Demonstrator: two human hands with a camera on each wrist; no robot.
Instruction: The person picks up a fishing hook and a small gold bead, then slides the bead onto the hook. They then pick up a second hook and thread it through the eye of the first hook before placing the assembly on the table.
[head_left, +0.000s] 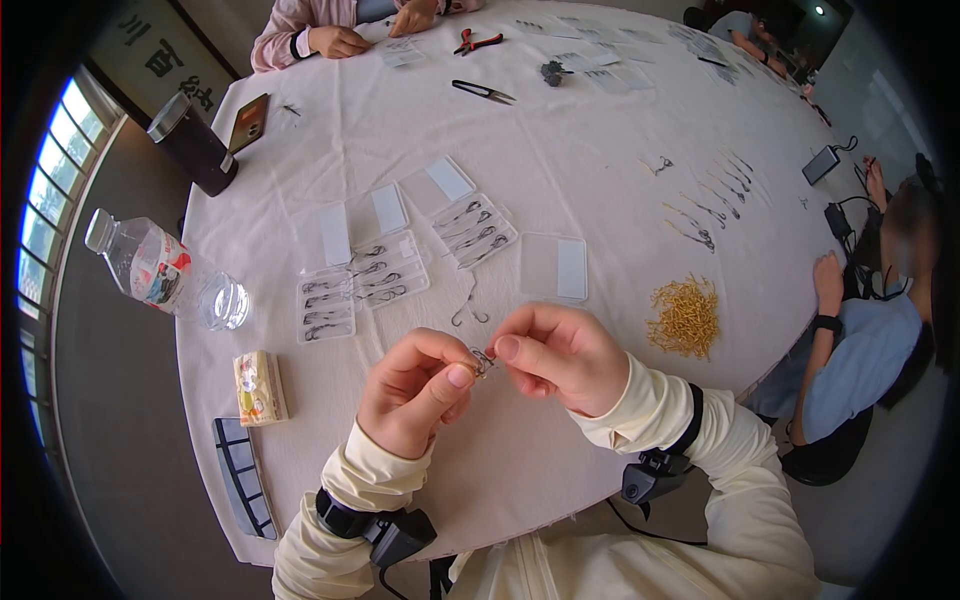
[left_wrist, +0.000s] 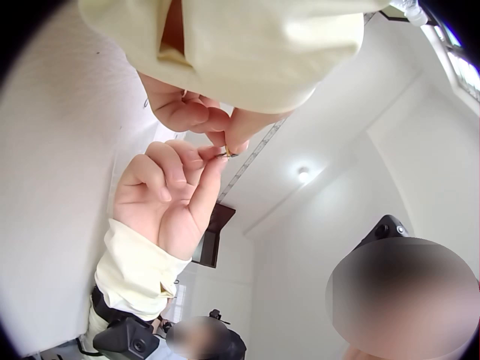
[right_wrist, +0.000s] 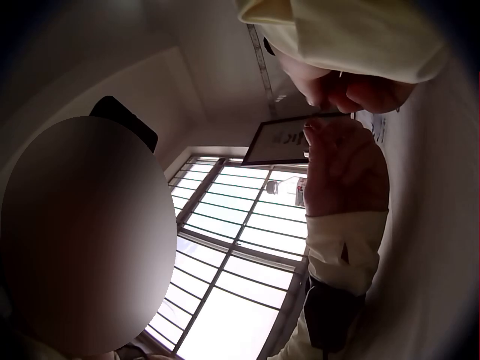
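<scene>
In the head view my left hand pinches a small dark fishing hook with a bit of gold between thumb and index finger. My right hand pinches at the hook's other side, thumb against index finger. The left wrist view shows the fingertips of both hands meeting around the small piece. Just beyond the hands, a pair of loose hooks lies on the cloth. Farther off are clear boxes holding rows of dark hooks. A lidded clear box lies beyond the right hand.
Right of my hands is a pile of small gold pieces, with hooks laid in a row behind it. A plastic bottle, tissue pack and dark tumbler stand at left. Snips and red pliers lie farther back.
</scene>
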